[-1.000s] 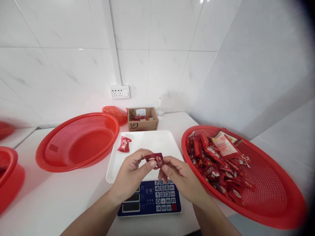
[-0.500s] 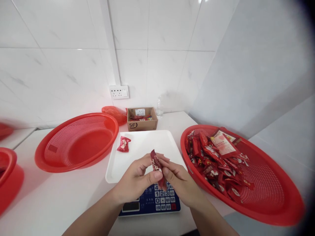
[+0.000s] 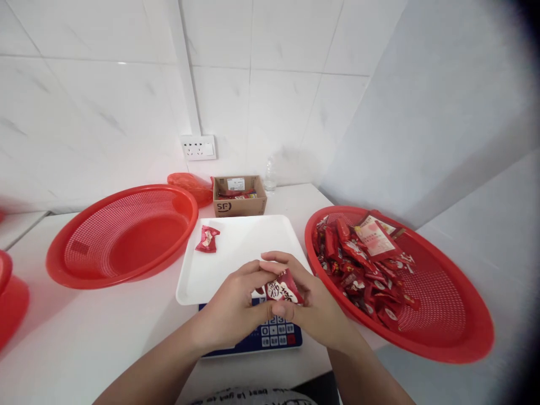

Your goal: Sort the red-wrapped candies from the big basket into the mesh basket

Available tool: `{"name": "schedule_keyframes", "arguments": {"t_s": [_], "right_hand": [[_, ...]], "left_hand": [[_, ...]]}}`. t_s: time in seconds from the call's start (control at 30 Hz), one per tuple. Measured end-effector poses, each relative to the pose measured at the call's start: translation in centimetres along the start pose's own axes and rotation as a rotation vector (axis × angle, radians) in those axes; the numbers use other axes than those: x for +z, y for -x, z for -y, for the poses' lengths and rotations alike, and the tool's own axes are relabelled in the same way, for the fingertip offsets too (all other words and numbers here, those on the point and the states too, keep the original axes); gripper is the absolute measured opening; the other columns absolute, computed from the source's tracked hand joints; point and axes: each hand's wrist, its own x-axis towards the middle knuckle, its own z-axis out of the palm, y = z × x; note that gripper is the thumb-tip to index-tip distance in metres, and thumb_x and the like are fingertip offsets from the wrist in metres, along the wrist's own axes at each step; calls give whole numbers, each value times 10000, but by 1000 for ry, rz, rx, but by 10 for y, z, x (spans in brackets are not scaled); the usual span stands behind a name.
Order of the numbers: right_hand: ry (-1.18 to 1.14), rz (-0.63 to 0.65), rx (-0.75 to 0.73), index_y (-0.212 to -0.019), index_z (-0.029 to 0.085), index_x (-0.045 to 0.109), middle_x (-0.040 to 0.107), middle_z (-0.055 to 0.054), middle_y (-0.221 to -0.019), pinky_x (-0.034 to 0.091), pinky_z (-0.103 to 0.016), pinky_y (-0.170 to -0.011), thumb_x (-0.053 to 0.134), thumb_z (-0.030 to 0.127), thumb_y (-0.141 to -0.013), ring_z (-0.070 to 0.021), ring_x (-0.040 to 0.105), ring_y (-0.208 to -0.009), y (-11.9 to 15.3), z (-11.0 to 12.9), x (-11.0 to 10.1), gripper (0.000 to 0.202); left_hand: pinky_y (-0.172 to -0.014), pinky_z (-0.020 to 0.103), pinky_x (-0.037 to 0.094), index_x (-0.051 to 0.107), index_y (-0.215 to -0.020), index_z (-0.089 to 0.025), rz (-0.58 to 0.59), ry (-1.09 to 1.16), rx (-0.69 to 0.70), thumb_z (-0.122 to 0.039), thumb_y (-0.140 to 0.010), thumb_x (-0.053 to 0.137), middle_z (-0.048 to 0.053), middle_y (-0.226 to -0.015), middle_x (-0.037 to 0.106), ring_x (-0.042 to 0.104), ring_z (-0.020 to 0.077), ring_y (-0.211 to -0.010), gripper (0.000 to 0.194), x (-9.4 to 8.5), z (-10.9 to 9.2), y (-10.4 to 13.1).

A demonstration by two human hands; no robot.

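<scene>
"two bare hands, one packet between them. can you confirm the grip from your end?"

"confirmed over my head feed. i find the left hand [image 3: 238, 306] and right hand [image 3: 316, 306] both closed around the red held packet [image 3: 282, 288], fingers curled over its top and sides, thumbs meeting along its lower edge. white and dark lettering faces me."

"its position, taking the white tray [image 3: 236, 247] as landmark?"

"over the tray's near right part, by the scale keypad [image 3: 276, 329]. i cannot tell the height above it."

"anything on the tray?"

"one red-and-pink loose packet [image 3: 207, 239], lying near its far left corner."

"and around it?"

"right of the tray, i record a red right basket [image 3: 459, 354] with a heap of red packets [image 3: 358, 275] and a pale-faced flat sachet [image 3: 375, 239] on top. left of the tray, a perforated red left basket [image 3: 143, 242]. just beyond the tray's far edge, a cardboard box [image 3: 240, 207] holding packets, with a red bag [image 3: 192, 185] on its left and a clear bottle [image 3: 270, 174] on its right."

"and the wall?"

"a white socket panel [image 3: 198, 147], beyond the tray and above the red bag."
</scene>
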Motion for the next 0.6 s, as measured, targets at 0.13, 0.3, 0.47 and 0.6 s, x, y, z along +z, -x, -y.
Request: {"name": "schedule_keyframes", "arguments": {"t_s": [0.13,0.3,0.47,0.6], "right_hand": [[-53,-70,-6,-1098,300,791,706,-92,-1263,511,-457,-1066,789,590,-777,-290,627,-1251,-3,-3,0,432],[-92,-128,-23,-1005,293,809,755,-87,-1126,521,-466,-1048,745,586,-828,-297,626,-1248,-3,-8,3,348],[-139,-105,-16,-1163,295,750,720,-86,-1215,584,-412,-950,758,628,-788,-288,687,-1163,0,-9,3,501],[-112,-144,-38,-991,265,778,741,-78,-1084,577,-380,-944,720,554,-868,-251,706,-1083,0,-9,6,320]], "left_hand": [[-853,370,504,729,-1085,-221,35,-74,-41,-231,-859,697,82,-1146,675,623,237,-959,229,2,4,0],[-849,380,501,712,-1158,-215,-12,-125,-15,-318,-908,671,79,-1034,703,629,246,-948,274,3,7,-2],[-747,319,475,716,-1161,-214,-27,-134,52,-280,-909,638,56,-956,693,591,201,-818,272,2,3,0],[-699,313,458,724,-1048,-169,-40,-200,79,-303,-916,620,21,-783,602,549,187,-731,215,2,4,2]]}}
